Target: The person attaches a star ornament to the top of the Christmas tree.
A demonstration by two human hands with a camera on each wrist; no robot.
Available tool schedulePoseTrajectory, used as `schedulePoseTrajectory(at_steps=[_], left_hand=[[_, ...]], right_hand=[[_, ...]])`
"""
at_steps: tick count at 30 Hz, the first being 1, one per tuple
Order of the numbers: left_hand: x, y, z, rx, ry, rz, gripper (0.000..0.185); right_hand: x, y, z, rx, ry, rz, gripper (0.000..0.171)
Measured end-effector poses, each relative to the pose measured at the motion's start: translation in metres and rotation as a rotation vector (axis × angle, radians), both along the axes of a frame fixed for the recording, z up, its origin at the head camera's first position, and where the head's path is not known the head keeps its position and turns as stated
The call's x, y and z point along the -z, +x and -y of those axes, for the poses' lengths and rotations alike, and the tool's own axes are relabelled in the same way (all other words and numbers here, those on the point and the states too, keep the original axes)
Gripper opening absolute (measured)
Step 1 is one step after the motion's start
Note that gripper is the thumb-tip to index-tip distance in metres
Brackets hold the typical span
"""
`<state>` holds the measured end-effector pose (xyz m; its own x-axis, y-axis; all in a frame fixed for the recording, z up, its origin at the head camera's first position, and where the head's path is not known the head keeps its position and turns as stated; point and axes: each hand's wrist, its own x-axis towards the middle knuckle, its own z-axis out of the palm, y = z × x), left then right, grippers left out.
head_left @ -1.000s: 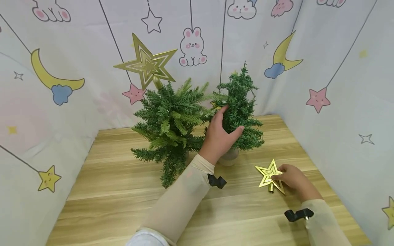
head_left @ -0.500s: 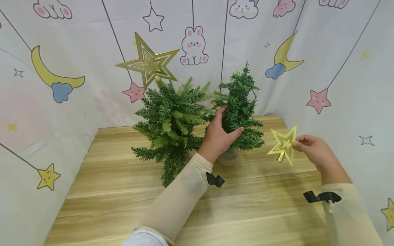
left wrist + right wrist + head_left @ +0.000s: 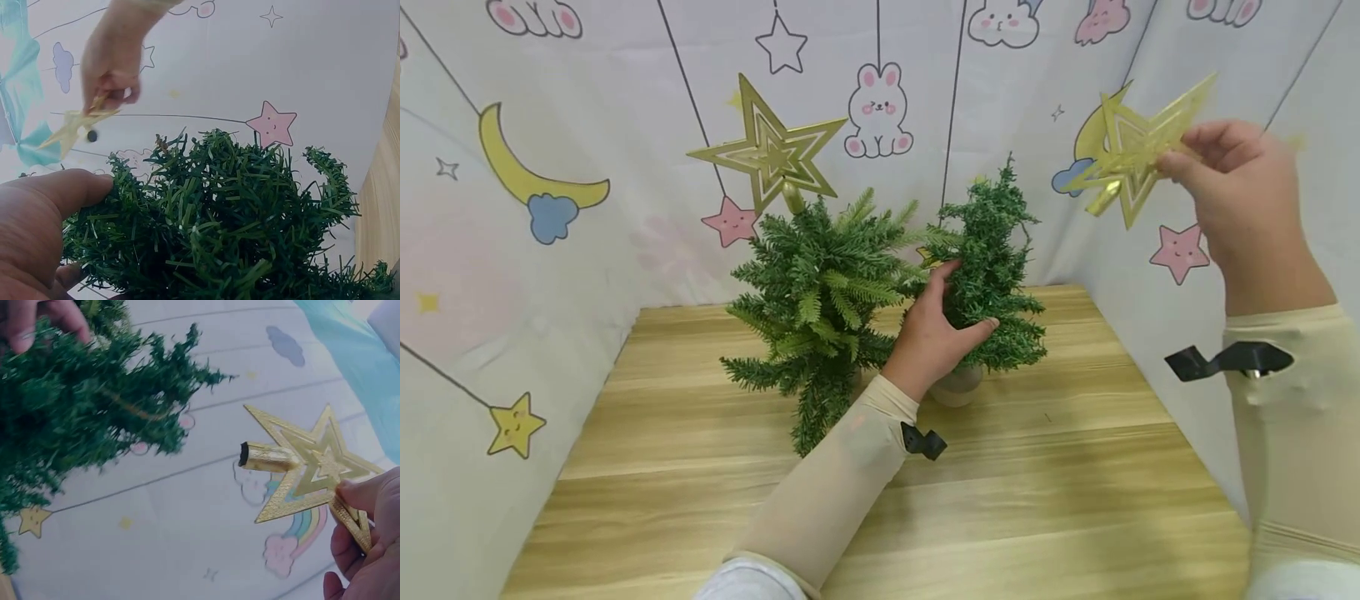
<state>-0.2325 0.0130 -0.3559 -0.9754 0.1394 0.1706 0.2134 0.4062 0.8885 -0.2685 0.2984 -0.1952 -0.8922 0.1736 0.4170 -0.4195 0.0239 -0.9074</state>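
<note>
My left hand (image 3: 925,337) grips the small green Christmas tree (image 3: 992,250) from its left side, thumb across the front; the other fingers are partly hidden in the branches. In the left wrist view, the thumb (image 3: 81,190) lies against the foliage. Up at the right, my right hand (image 3: 1247,192) pinches a gold star tree topper (image 3: 325,459) by one arm between thumb and fingers. That star hangs in the air, apart from the tree, its hollow socket (image 3: 269,456) pointing toward the treetop in the right wrist view.
Left of the small tree stands a fuller Christmas tree (image 3: 820,292) bearing a larger gold star (image 3: 775,158) at its top. Both trees stand on a wood-grain table (image 3: 700,500). A printed cloth backdrop (image 3: 647,150) encloses the back and sides.
My right hand has lifted the gold star topper off the table, up and to the right, above the small tree's height. The left hand has stayed on the small tree.
</note>
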Motion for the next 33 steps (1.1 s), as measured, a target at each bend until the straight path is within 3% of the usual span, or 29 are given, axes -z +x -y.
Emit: schedulePoseTrajectory(at_steps=[4, 11, 18, 24, 33], left_hand=[[0.001, -0.001, 0.0, -0.003, -0.006, -0.012, 0.091], [0.002, 0.0, 0.0, -0.009, -0.014, -0.021, 0.092], [0.001, 0.001, 0.0, -0.001, -0.006, -0.011, 0.093], [0.001, 0.002, -0.001, 0.003, 0.004, -0.005, 0.093], [0.003, 0.0, -0.001, -0.002, -0.001, -0.02, 0.092]], right_hand=[[-0.027, -0.01, 0.028, -0.039, 0.022, -0.092, 0.027], [-0.05, -0.016, 0.076, 0.055, 0.309, -0.161, 0.025], [-0.054, -0.03, 0.096, 0.109, 0.581, -0.167, 0.024], [-0.05, -0.032, 0.097, 0.123, 0.774, -0.174, 0.027], [-0.046, -0.034, 0.098, 0.1, 0.85, -0.124, 0.031]])
